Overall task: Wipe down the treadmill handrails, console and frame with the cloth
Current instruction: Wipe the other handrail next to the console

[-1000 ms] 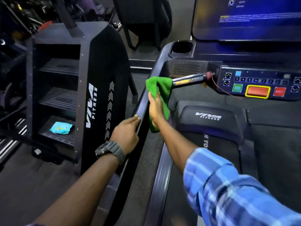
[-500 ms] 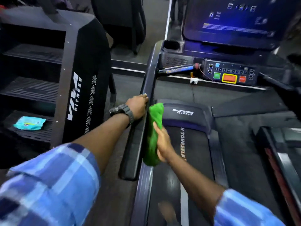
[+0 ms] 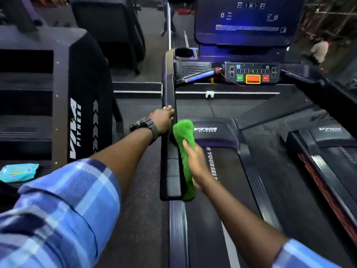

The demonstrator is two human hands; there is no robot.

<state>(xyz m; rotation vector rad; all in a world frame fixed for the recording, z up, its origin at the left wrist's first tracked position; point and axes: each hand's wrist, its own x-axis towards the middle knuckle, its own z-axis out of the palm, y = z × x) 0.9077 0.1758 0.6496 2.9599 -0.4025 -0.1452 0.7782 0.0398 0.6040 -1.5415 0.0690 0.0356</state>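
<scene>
The green cloth is lying pressed against the inner face of the treadmill's left handrail, running lengthwise along it down to the rail's near end. The right hand is clasping the cloth around its middle, fingers curled over the fabric and holding it against the rail; folds of cloth are sticking out both beyond the fingertips and below the heel of the hand. Just across the rail from this grip and a little farther along, the left hand is closing around the handrail from the outer side, with its fingertips wrapping over the top edge. A dark wristwatch is sitting on that wrist, and a blue plaid sleeve is covering the upper arm.

Beyond both hands, the rail is leading up to the console, where a green button, a large orange button with a yellow border and a red button are showing in a row beneath a lit blue screen. A cup holder is sitting at the rail's far end. To the right of the gripping hand, the treadmill belt is stretching toward the viewer, with a motor cover marked VIVA FITNESS at its head. On the far side of the left arm, a black stair machine is standing, with a teal packet resting on one of its lower steps.
</scene>
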